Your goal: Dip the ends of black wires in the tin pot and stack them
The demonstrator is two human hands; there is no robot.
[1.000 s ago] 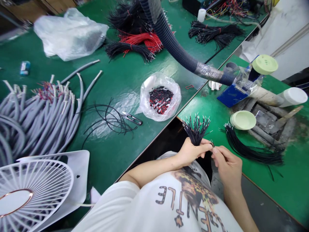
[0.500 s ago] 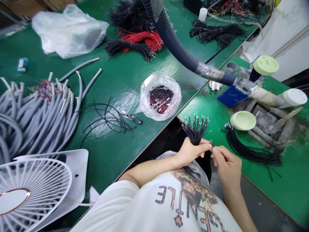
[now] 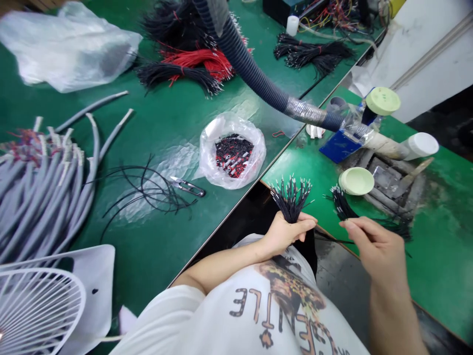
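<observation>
My left hand (image 3: 284, 234) is closed around an upright bunch of black wires (image 3: 291, 203), whose bright stripped tips fan out above the fist. My right hand (image 3: 382, 249) is over the edge of the right-hand bench, thumb and forefinger pinched together. Whatever lies in that pinch is too small to make out. Just behind these fingertips a second bundle of black wires (image 3: 340, 203) rests on the bench, partly hidden by the hand. Thin dark strands run between the two hands at bench-edge height.
Left of the hands are an open plastic bag (image 3: 205, 162) of small black and red pieces, thread snips (image 3: 187, 186), loose black wires (image 3: 142, 190), grey cables (image 3: 66, 192) and a white fan (image 3: 48, 305). A ribbed hose (image 3: 254, 74) reaches toward green cups (image 3: 356, 181) on the right.
My right hand has moved away from my left, rightward to the lying wire bundle. The left hand keeps its bunch. The whole view has shifted a little.
</observation>
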